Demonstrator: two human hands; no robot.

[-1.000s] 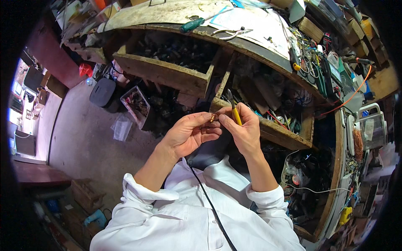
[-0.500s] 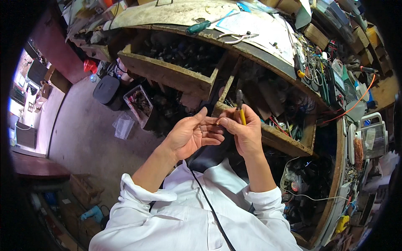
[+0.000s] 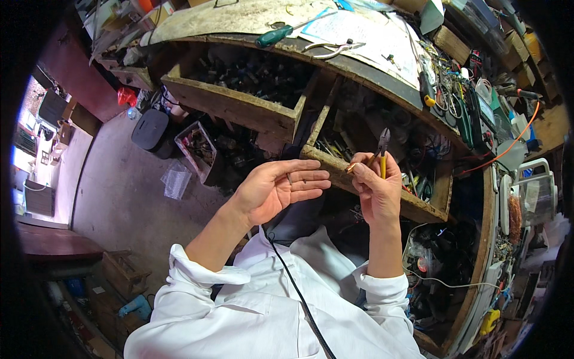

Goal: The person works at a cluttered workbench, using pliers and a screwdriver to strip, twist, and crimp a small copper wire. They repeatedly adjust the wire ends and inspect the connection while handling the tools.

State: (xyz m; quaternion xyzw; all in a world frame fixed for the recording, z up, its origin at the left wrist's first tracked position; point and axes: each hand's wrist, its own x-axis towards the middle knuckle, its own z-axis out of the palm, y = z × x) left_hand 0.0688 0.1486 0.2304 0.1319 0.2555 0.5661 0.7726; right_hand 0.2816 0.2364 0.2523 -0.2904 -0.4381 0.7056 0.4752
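The right hand [image 3: 378,188], just right of centre, has thumb and fingers closed on a small copper piece [image 3: 350,169], which sticks out at the left of the fingertips. The same hand also holds the yellow-handled cutters [image 3: 383,157], their tips pointing up. The left hand [image 3: 269,191], near the centre, is apart from it, palm showing and fingers stretched toward the right, with no grip closed; a small dark bit at the fingers is too small to tell.

Behind the right hand is the right drawer [image 3: 326,158], pulled out and full of tools; the left drawer [image 3: 227,103], upper centre, holds dark parts. Above them, on the bench [image 3: 221,21], lie a green screwdriver [image 3: 275,37], pliers [image 3: 330,49] and papers [image 3: 379,51]. At left of centre, a black bin [image 3: 149,130], a box [image 3: 197,154] and a clear bag [image 3: 176,182] are on the floor [image 3: 113,185]. An orange wire [image 3: 525,131] curves at upper right.
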